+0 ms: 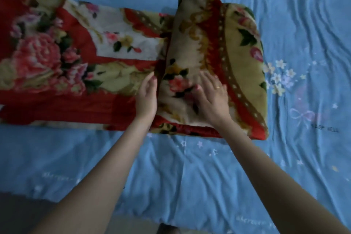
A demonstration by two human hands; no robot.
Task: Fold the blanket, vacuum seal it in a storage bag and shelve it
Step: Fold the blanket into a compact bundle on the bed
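Observation:
A thick red and cream floral blanket (79, 59) lies as a long strip across the bed. Its right end is folded over into a raised pad (212, 43). My left hand (146, 99) stands on edge with straight fingers against the left side of that fold. Flat on top of the folded part, fingers spread, my right hand (210, 97) presses down near the front. Neither hand grips the fabric. No storage bag or vacuum is in view.
The blanket lies on a wrinkled blue bed sheet (190, 173) printed with small flowers and stars. The bed's front edge (47, 199) runs along the lower left, with dark floor below it.

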